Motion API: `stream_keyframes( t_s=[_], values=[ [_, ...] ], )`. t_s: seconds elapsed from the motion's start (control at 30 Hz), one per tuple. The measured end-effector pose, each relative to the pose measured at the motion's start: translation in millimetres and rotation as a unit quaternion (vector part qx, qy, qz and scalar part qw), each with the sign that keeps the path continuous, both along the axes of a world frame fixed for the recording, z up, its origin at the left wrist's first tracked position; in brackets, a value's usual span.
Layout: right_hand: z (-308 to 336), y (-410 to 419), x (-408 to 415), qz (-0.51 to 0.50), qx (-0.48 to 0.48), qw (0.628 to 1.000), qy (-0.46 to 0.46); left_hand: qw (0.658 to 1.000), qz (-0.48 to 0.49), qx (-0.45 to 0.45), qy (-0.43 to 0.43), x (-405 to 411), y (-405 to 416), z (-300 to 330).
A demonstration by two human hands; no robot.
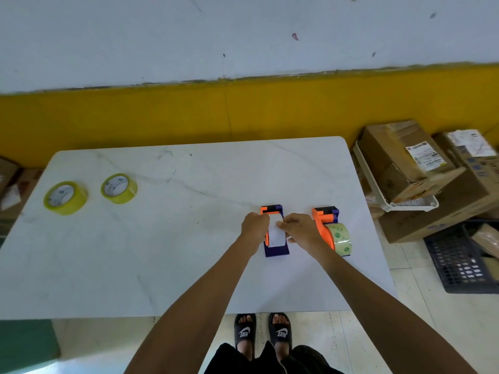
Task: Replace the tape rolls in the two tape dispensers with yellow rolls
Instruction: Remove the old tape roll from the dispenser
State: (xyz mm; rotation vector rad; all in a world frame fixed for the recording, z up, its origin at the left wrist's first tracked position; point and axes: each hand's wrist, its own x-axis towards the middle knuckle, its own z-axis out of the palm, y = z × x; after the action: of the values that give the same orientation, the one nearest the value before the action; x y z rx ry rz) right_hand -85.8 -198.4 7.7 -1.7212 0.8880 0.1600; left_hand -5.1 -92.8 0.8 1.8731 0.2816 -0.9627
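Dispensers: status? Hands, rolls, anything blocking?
Both hands, left hand and right hand, gripping white roll in left dispenser. Right dispenser holds old roll. Yellow rolls untouched, far left. Nothing blocking.

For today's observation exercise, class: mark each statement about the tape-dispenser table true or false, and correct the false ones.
1. Two yellow tape rolls lie on the table's left side. True: one yellow roll and a second yellow roll sit there, apart from each other.
2. Both hands are on the same dispenser. True: the left hand and right hand hold the white roll in the left dispenser.
3. The right dispenser is empty. False: the right dispenser carries a pale translucent roll.
4. A yellow roll is already mounted in a dispenser. False: both lie loose on the table.
5. Cardboard boxes stand on the table. False: the cardboard boxes are beside it, to the right.
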Motion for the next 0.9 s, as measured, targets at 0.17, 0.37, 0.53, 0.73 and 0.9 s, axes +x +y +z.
stream_keyframes(
  t_s=[0.17, 0.37, 0.53, 0.73, 0.9],
  values=[
    [0, -9, -5, -0.005, 0.046, 0.999, -0.016, 1.0, -0.008, 0.015, -0.008, 1, 1, -14],
    [-1, -33, -24, -0.029, 0.053, 0.998, -0.007, 1.0, -0.019, 0.018, -0.012, -1, -1, -8],
    [3, -43, -34, -0.065, 0.011, 0.998, 0.01, 0.999, -0.037, 0.024, -0.014, -6, 2, -8],
    [4, -43, -34, -0.08, 0.002, 0.997, 0.01, 0.998, -0.045, 0.035, -0.023, -16, 7, 6],
    [5, -40, -31, -0.087, 0.02, 0.996, -0.022, 0.996, -0.076, 0.048, -0.024, -36, 20, 7]
  ],
)
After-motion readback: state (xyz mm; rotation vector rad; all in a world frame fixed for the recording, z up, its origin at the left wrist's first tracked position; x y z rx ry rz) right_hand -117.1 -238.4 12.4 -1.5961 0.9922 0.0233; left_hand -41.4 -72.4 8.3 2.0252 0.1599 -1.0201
